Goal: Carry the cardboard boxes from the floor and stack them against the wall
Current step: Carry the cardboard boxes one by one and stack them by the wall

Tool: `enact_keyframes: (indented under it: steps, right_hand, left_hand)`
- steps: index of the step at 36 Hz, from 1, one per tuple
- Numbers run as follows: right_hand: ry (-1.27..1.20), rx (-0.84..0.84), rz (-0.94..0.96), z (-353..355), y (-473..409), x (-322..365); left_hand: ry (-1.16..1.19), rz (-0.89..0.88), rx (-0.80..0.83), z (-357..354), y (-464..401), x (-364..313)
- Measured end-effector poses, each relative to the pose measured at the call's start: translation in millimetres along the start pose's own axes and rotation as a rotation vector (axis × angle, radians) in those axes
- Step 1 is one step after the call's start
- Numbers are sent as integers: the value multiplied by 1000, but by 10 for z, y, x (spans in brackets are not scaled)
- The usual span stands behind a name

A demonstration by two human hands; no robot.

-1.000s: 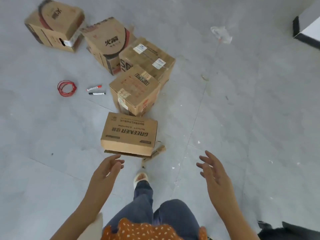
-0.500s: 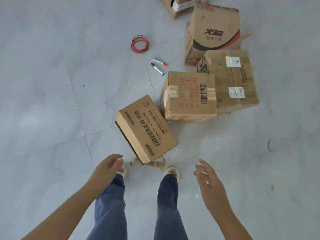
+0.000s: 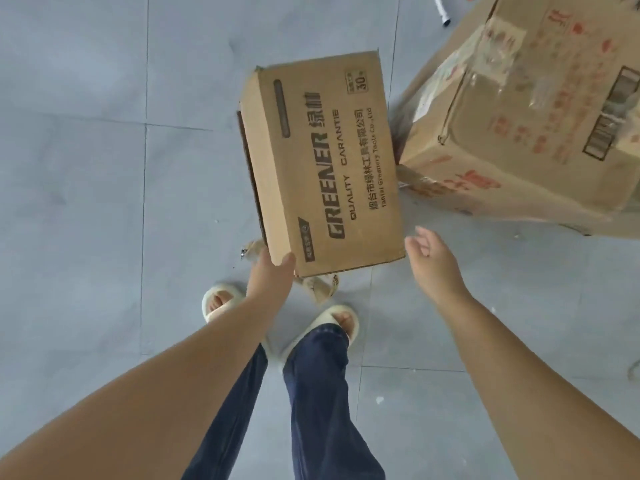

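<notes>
1. a brown cardboard box printed "greener" in dark letters (image 3: 329, 164) sits at the centre of the view, its long side running from 12 to 6 o'clock, over the grey tiled floor (image 3: 104, 168).
2. the left hand (image 3: 272, 275) grips the box's near left corner, at about 7 o'clock of the box: the thumb lies on the printed top face and the fingers go under the edge, out of sight.
3. the right hand (image 3: 434, 261) is just beside the box's near right corner, at about 5 o'clock of it, not touching, fingers relaxed and spread, holding nothing.
4. a larger brown cardboard box with red print and clear tape (image 3: 536, 126) stands at 2 o'clock, its lower left corner just beside the greener box's right edge.
5. a crumpled scrap of brown tape (image 3: 320, 287) lies on the floor below the box's near edge.
6. two feet in cream slippers (image 3: 337, 318) and dark blue trousers (image 3: 311, 393) show at 6 o'clock.
7. a marker's tip (image 3: 441, 10) shows at 1 o'clock by the top edge.
</notes>
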State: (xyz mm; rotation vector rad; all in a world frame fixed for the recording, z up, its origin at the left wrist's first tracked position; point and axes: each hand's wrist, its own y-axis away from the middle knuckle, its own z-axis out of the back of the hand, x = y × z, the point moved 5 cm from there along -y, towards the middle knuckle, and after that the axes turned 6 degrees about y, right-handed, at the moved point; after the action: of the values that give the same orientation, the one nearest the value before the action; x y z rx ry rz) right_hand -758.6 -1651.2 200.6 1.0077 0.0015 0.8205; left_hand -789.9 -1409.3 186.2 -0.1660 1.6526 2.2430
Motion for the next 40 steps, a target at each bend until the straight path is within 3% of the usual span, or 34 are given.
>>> enact_keyframes:
  steps: [4,8,11,16,27,40]
  right_hand:
    - [12,-51,-66,-372,-631,-221]
    - [-58,-55,-53,-620,-937,-330]
    - [-192,-45,-48,-704,-916,-400]
    - [-309,42,-14,-756,-586,-260]
    - [-509,123,125,-374,649,871]
    - [-467,58,407,606,2649,2642]
  left_hand:
    - [64,-52,10,-132,-595,164]
    - [195,-82,121,-365,-960,352]
    - [312,-70,183,-484,-1032,431]
    - [442,-43,133,-231,-938,402]
    - [618,-115,93,1008,308,-39]
    - [737,-433,-76,2706,2455,-800]
